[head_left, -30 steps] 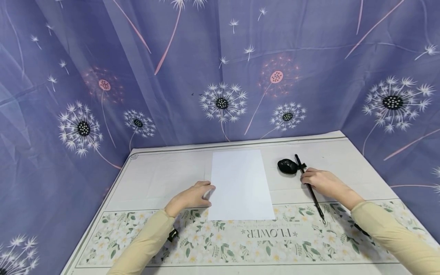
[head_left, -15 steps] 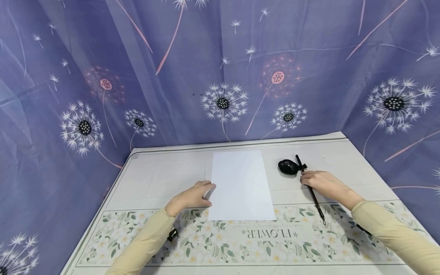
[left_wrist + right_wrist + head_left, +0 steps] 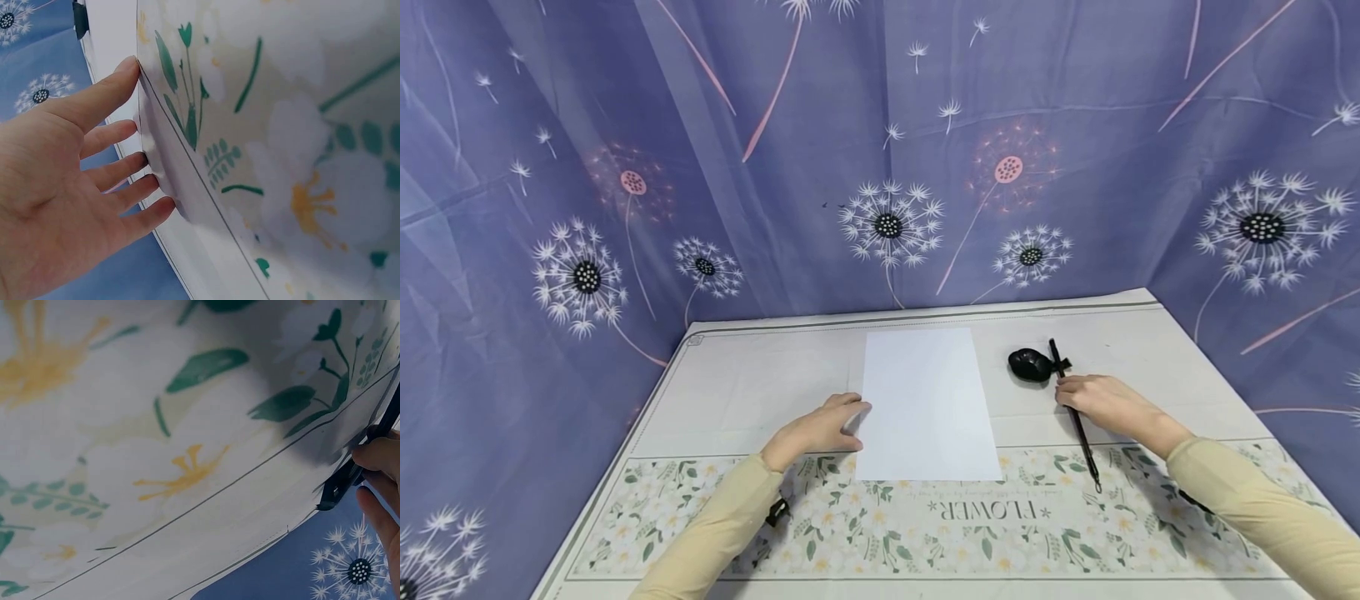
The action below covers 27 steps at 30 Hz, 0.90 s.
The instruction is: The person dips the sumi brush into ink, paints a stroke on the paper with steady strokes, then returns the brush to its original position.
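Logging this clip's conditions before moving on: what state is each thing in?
Tablecloth: spread out, faintly creased.
Curtain: hanging, with folds.
White paper: lying flat, no marks visible.
Black stick: slanted, gripped.
Black rounded object: resting on the tablecloth; open or closed unclear.
Left hand: spread, at the paper's left edge.
Right hand: gripping the stick.

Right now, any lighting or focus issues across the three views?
Head: bright, white paper evenly lit, soft shadow beside the right sleeve; left wrist: tablecloth print blurred at lower right, shadow beside the left hand; right wrist: dimmest, dark shadow toward the upper right, print out of focus at upper left.
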Each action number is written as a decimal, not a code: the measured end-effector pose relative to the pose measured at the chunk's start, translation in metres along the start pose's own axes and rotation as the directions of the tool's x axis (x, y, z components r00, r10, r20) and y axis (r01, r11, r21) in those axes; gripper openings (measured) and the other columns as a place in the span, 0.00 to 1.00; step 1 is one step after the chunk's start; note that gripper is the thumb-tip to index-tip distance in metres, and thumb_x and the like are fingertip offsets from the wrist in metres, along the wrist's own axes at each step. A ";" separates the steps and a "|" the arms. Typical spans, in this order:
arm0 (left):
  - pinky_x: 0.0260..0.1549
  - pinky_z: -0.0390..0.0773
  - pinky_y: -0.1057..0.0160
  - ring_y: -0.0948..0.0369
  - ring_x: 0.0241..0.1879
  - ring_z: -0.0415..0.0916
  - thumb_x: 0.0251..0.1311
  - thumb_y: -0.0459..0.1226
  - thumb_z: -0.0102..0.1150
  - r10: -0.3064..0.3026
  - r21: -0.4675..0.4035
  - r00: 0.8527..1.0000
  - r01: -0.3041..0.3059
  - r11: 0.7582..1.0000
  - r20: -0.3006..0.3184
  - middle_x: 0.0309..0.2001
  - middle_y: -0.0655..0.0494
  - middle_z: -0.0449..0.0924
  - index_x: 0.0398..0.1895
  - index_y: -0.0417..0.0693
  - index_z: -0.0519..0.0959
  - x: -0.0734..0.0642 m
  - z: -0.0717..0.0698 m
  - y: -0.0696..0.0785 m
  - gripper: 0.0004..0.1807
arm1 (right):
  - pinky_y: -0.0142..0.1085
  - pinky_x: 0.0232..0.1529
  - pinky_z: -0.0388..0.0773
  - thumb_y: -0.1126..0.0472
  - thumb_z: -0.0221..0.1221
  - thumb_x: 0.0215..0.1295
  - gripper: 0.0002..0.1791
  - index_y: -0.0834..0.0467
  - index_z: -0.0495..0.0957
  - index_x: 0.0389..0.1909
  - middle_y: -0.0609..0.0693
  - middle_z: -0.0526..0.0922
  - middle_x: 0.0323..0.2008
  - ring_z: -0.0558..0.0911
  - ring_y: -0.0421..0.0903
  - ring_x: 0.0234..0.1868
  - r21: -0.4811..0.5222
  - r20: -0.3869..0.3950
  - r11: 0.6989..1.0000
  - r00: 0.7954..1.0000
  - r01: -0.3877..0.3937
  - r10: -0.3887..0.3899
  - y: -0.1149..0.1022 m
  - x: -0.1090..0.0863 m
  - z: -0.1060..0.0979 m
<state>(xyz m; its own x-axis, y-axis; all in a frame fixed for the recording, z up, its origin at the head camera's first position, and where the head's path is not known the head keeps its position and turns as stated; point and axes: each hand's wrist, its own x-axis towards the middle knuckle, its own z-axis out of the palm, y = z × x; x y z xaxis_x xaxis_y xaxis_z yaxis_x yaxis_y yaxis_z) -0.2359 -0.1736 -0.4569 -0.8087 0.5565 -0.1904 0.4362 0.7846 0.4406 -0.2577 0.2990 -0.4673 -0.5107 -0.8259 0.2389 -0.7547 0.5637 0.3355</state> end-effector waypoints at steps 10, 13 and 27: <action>0.67 0.64 0.44 0.43 0.73 0.51 0.60 0.43 0.64 -0.011 -0.012 1.000 0.012 1.000 0.013 0.73 0.38 0.54 0.72 0.43 0.62 0.001 0.001 -0.001 0.38 | 0.42 0.39 0.84 0.78 0.60 0.46 0.14 0.59 0.81 0.31 0.57 0.85 0.40 0.84 0.52 0.41 0.008 -0.038 1.000 0.999 0.012 -0.012 0.000 -0.001 0.002; 0.67 0.64 0.45 0.42 0.73 0.51 0.61 0.43 0.64 -0.012 -0.007 1.000 0.012 1.000 0.013 0.73 0.38 0.54 0.72 0.43 0.62 0.001 0.001 -0.002 0.38 | 0.42 0.38 0.84 0.78 0.60 0.44 0.15 0.59 0.81 0.32 0.57 0.85 0.40 0.84 0.52 0.40 0.009 -0.054 1.000 0.998 0.021 -0.020 0.000 -0.001 0.001; 0.68 0.64 0.45 0.43 0.73 0.52 0.60 0.43 0.64 -0.017 0.010 1.000 0.017 1.000 0.008 0.73 0.38 0.55 0.71 0.42 0.62 0.001 0.001 0.000 0.38 | 0.40 0.34 0.84 0.80 0.64 0.38 0.18 0.59 0.81 0.31 0.54 0.85 0.36 0.83 0.50 0.38 0.021 -0.101 0.999 0.994 0.044 -0.042 0.000 0.000 0.005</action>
<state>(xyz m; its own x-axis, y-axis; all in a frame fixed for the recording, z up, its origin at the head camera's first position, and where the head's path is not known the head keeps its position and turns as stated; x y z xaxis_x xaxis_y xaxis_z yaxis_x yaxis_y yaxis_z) -0.2365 -0.1726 -0.4579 -0.8130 0.5449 -0.2050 0.4261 0.7969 0.4283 -0.2594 0.2984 -0.4716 -0.4344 -0.8438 0.3150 -0.7851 0.5261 0.3267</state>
